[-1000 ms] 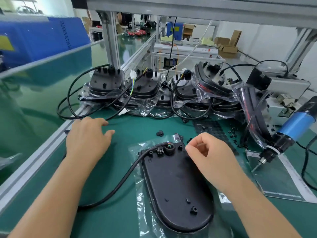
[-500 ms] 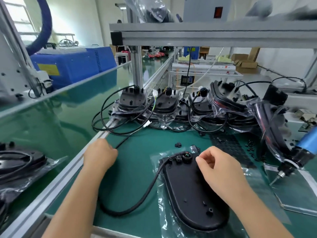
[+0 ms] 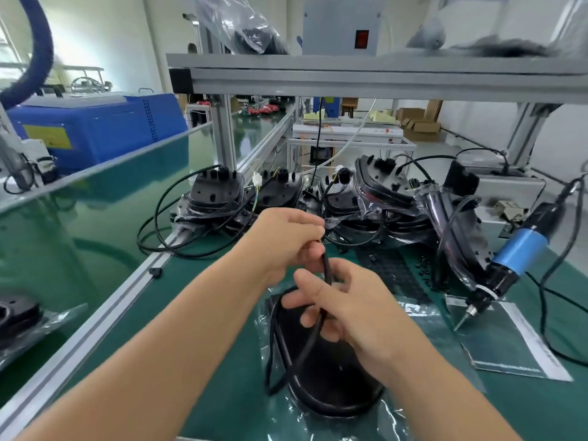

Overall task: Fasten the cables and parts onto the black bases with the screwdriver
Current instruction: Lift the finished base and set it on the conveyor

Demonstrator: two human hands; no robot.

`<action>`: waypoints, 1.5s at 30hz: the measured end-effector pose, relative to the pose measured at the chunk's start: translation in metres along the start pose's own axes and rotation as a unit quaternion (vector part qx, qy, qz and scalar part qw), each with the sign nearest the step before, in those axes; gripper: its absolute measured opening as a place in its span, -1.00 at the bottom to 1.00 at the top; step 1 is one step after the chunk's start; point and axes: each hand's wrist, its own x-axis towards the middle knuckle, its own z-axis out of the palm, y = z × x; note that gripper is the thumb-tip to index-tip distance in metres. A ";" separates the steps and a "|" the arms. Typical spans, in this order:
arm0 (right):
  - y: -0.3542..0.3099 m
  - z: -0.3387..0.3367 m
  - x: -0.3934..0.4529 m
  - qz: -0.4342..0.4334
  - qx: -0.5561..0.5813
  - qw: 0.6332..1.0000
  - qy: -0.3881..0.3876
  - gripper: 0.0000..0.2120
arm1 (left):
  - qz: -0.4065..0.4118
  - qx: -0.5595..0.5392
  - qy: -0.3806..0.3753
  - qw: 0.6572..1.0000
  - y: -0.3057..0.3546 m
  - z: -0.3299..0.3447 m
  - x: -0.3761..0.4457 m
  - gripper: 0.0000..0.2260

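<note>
Both hands hold the cable [image 3: 326, 270] above the base [image 3: 331, 381]: left hand [image 3: 286, 238] curls round its upper end, right hand [image 3: 342, 308] pinches it lower down. The base lies on plastic wrap [image 3: 423, 323] on the bench; the screwdriver [image 3: 509, 262] hangs at right

Screwdriver [image 3: 521, 253] hangs right of base [image 3: 331, 386]; stacked bases [image 3: 286, 198] behind.

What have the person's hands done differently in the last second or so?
Both hands left the mat and the base and came together above it. The left hand and right hand now grip the black cable, lifted off the mat. The black base and blue screwdriver stayed put.
</note>
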 end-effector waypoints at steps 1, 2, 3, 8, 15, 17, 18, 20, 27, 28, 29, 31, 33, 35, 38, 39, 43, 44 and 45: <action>0.000 -0.005 -0.001 0.017 0.019 1.000 0.008 -0.69 | 0.004 0.004 0.003 1.000 0.001 0.006 0.005 -0.90; 0.000 -0.012 -0.001 0.025 0.026 0.999 0.017 -0.76 | 0.013 0.021 0.003 1.000 0.002 0.009 0.009 -0.92; 0.001 -0.020 -0.002 0.020 0.009 0.999 0.033 -0.84 | 0.028 0.058 0.000 0.998 0.000 0.011 0.014 -0.92; 0.015 -0.068 0.007 -0.041 -0.355 0.926 0.121 -0.81 | 0.127 0.359 -0.061 0.923 -0.016 0.002 0.023 -0.79; 0.051 -0.075 0.009 0.034 -0.472 0.873 0.119 -0.68 | 0.166 0.626 0.018 0.762 -0.060 -0.021 -0.002 -0.71; 0.057 -0.071 0.009 0.046 -0.478 0.869 0.115 -0.55 | 0.149 0.635 0.068 0.755 -0.071 -0.030 -0.013 -0.64; 0.058 -0.069 0.008 0.052 -0.474 0.872 0.112 -0.53 | 0.130 0.633 0.076 0.759 -0.076 -0.035 -0.018 -0.62; 0.059 -0.065 0.008 0.055 -0.475 0.872 0.105 -0.55 | 0.065 0.597 0.075 0.796 -0.082 -0.043 -0.027 -0.53; 0.063 -0.051 0.010 0.043 -0.468 0.871 0.143 -0.61 | 0.028 0.623 0.080 0.777 -0.094 -0.042 -0.052 -0.18; 0.065 -0.046 0.013 0.037 -0.462 0.873 0.151 -0.60 | 0.007 0.579 0.079 0.812 -0.094 -0.041 -0.050 -0.24; 0.066 -0.039 0.017 0.032 -0.456 0.876 0.157 -0.60 | -0.015 0.537 0.074 0.840 -0.094 -0.041 -0.047 -0.27; 0.069 -0.023 0.026 0.023 -0.436 0.884 0.169 -0.60 | -0.049 0.446 0.080 0.890 -0.093 -0.045 -0.045 -0.24; 0.068 -0.008 0.037 0.010 -0.402 0.897 0.185 -0.58 | -0.066 0.317 0.119 0.939 -0.094 -0.057 -0.044 -0.26; 0.065 0.005 0.052 0.006 -0.362 0.913 0.189 -0.58 | -0.061 0.138 0.160 0.975 -0.095 -0.072 -0.047 -0.51; 0.066 0.034 0.075 0.002 -0.310 0.937 0.160 -0.63 | -0.004 -0.104 0.200 0.974 -0.107 -0.094 -0.050 -0.58; 0.067 0.046 0.082 -0.004 -0.298 0.943 0.146 -0.64 | 0.013 -0.136 0.206 0.969 -0.109 -0.101 -0.051 -0.44; 0.072 0.092 0.105 -0.025 -0.231 0.967 0.106 -0.68 | 0.016 -0.127 0.211 0.969 -0.112 -0.133 -0.062 -0.20; 0.072 0.103 0.109 -0.028 -0.222 0.971 0.086 -0.70 | 0.021 -0.129 0.237 0.963 -0.112 -0.142 -0.066 -0.23; 0.071 0.114 0.113 -0.032 -0.213 0.975 0.061 -0.70 | 0.029 -0.125 0.279 0.952 -0.110 -0.151 -0.070 -0.26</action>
